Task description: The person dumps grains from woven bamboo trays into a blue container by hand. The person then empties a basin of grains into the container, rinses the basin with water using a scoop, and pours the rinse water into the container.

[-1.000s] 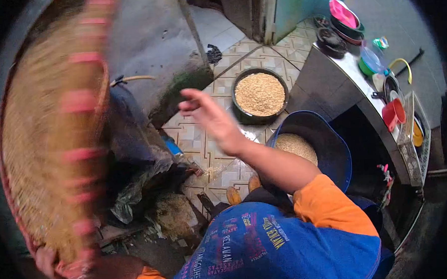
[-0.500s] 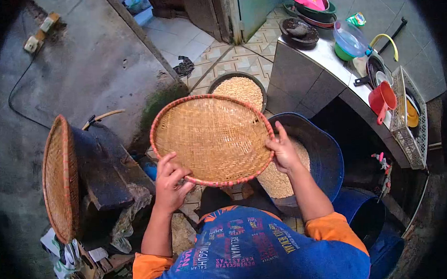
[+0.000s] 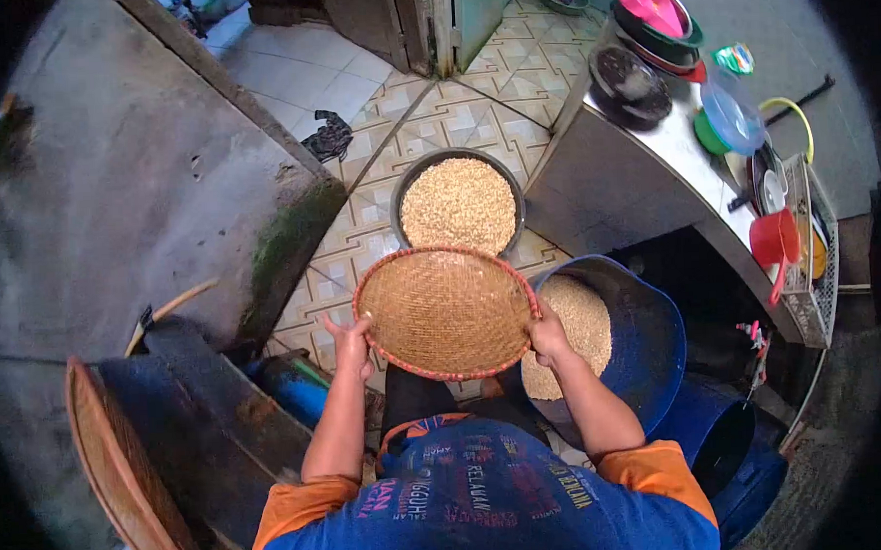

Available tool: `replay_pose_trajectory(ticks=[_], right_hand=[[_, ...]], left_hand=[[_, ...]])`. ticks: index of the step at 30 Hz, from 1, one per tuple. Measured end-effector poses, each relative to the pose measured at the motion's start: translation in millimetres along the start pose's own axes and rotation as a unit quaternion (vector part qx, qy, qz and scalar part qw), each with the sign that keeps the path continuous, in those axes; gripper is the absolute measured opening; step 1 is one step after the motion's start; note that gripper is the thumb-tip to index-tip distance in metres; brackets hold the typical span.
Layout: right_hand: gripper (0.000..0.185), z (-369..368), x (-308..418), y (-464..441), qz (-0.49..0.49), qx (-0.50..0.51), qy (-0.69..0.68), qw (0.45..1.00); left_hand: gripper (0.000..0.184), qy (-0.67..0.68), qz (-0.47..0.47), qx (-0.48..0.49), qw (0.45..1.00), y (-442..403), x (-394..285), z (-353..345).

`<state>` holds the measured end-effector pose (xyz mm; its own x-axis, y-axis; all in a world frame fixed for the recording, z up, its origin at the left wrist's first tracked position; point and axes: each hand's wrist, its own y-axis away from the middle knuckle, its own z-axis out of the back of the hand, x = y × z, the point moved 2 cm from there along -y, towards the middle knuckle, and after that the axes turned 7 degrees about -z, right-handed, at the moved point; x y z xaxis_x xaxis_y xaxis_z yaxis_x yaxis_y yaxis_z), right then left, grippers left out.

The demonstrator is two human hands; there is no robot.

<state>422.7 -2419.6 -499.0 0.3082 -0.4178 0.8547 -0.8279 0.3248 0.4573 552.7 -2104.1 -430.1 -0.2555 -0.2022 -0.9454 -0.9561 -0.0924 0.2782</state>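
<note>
A round woven tray (image 3: 447,314) with a red-bound rim is held out in front of my body, its bowl showing no contents. My left hand (image 3: 349,348) grips its left rim, and my right hand (image 3: 549,333) grips the right rim. Just beyond the tray, a dark round basin (image 3: 398,203) full of pale grains (image 3: 459,205) stands on the floor. To the right of my right hand is a large blue tub (image 3: 654,315) with more pale grains (image 3: 578,328) inside.
Another woven tray (image 3: 124,466) leans at the lower left beside a dark blue container. On the right, a counter (image 3: 665,132) bears basins, a red dipper (image 3: 773,241) and a white dish rack (image 3: 807,298). A black bag (image 3: 328,136) lies on the tiled floor.
Since the earliest frame, both hands have come onto the smaller tray, and the other woven tray stands at the left. Over the last half second, the held tray has moved down, uncovering more of the basin.
</note>
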Motion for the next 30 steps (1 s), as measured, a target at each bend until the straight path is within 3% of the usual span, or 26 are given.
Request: replay_pose_trajectory(ticks=[2, 4, 5, 8, 10, 11, 14, 15, 17, 19, 20, 21, 22, 24, 25, 27, 28, 30], right_hand=[[0.066, -13, -5, -24, -0.069, -0.034, 0.002, 0.997], [0.061, -19, -32, -66, -0.056, -0.058, 0.001, 0.997], [0.059, -25, -36, -79, -0.087, -0.075, 0.029, 0.993], [0.047, -29, -71, -138, -0.11, -0.102, 0.061, 0.987], [0.045, -37, -71, -159, -0.257, -0.132, 0.102, 0.952], [0.042, -39, -83, -177, -0.174, -0.121, 0.125, 0.969], [0.04, -35, -88, -209, -0.272, -0.149, 0.231, 0.922], [0.039, -29, -98, -224, -0.228, -0.133, 0.347, 0.9], [0.036, -31, -93, -243, -0.275, -0.122, 0.371, 0.878], [0.034, -22, -95, -274, -0.321, -0.108, 0.399, 0.852], [0.03, -9, -114, -293, -0.241, 0.031, 0.609, 0.755], [0.026, -2, -128, -307, -0.141, 0.168, 0.77, 0.599], [0.026, 1, -132, -312, -0.149, 0.17, 0.767, 0.6], [0.022, 8, -125, -314, -0.257, 0.036, 0.651, 0.713], [0.022, 3, -111, -319, -0.26, 0.035, 0.651, 0.712], [0.03, -7, -93, -322, -0.253, 0.127, 0.77, 0.573], [0.03, -3, -108, -329, -0.253, 0.127, 0.769, 0.572], [0.031, 18, -148, -347, -0.179, -0.089, 0.627, 0.753]], left_hand=[[0.078, -0.017, 0.063, -0.013, 0.998, -47, 24, 11], [0.065, -0.012, 0.115, 0.128, 0.985, -78, 38, 9], [0.053, -0.009, 0.141, 0.102, 0.985, -93, 47, 10], [0.054, -0.039, 0.163, 0.127, 0.978, -130, 56, 12], [0.056, -0.063, 0.2, 0.104, 0.972, -149, 54, 9], [0.058, -0.083, 0.229, 0.084, 0.966, -158, 52, 5], [0.061, -0.124, 0.24, 0.09, 0.959, -184, 53, -12], [0.061, -0.126, 0.243, 0.091, 0.958, -194, 62, -15], [0.062, -0.145, 0.145, 0.119, 0.971, -215, 76, -27], [0.063, -0.14, 0.154, 0.121, 0.971, -224, 79, -50], [0.063, -0.139, 0.165, 0.127, 0.968, -227, 78, -58], [0.063, -0.143, 0.171, 0.129, 0.966, -234, 83, -63], [0.063, -0.138, 0.191, 0.132, 0.963, -240, 91, -68], [0.063, -0.132, 0.219, 0.133, 0.958, -246, 114, -70], [0.062, -0.123, 0.236, 0.128, 0.955, -254, 127, -68], [0.061, -0.118, 0.257, 0.122, 0.951, -258, 144, -67], [0.058, -0.107, 0.26, 0.101, 0.954, -259, 150, -70], [0.055, -0.095, 0.262, 0.076, 0.957, -265, 170, -67]])
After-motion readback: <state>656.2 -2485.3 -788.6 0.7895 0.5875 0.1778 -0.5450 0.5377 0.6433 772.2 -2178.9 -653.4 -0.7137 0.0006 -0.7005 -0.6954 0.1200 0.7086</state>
